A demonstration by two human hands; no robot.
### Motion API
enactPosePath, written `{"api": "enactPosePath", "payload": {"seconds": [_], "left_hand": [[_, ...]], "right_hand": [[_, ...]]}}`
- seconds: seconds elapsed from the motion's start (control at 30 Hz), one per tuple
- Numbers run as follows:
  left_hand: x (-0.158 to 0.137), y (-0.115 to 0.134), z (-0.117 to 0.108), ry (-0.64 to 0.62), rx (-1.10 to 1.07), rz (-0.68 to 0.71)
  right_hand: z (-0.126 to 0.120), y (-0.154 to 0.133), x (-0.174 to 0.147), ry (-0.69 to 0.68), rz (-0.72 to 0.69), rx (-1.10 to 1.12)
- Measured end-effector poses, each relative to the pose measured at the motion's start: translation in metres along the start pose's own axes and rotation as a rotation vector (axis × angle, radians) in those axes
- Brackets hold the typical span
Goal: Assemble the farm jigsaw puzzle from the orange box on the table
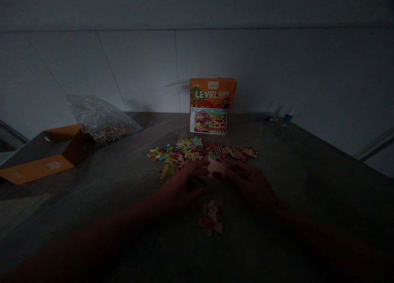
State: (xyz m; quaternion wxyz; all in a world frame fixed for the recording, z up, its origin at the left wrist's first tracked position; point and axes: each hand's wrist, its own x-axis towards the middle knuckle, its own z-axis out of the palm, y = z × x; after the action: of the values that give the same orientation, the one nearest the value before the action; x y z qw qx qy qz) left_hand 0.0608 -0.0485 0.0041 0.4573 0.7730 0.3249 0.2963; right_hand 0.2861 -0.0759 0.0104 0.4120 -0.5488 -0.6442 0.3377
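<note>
The dim grey table (129, 201) runs from me to a pale wall (252, 65) at 12 o'clock. My left hand (187, 180) lies towards 11, thumb apart, fingertips by a puzzle piece (217, 169); whether they grip, I can't tell. My right hand (254, 182), towards 1, pinches its edge. The piece, pale pink with dark patches, is at 12, between my hands.

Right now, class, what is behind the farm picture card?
Behind the card stands an orange box. Its upper front, lettered LEVEL UP!, shows above the card; most of its lower front is covered and cannot be seen.
</note>
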Motion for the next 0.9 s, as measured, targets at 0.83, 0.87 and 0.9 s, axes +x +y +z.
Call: {"api": "enactPosePath", "payload": {"seconds": [0.83, 0.87, 0.9], "left_hand": [[0.013, 0.014, -0.004, 0.265, -0.122, -0.132], [0.013, 0.013, -0.005, 0.294, -0.109, -0.135], [0.014, 0.011, -0.006, 0.321, -0.091, -0.134]], "right_hand": [[0.009, -0.005, -0.017, -0.163, -0.127, -0.235], [0.01, -0.006, -0.02, -0.194, -0.172, -0.285], [0.01, -0.007, -0.024, -0.227, -0.218, -0.339]]}}
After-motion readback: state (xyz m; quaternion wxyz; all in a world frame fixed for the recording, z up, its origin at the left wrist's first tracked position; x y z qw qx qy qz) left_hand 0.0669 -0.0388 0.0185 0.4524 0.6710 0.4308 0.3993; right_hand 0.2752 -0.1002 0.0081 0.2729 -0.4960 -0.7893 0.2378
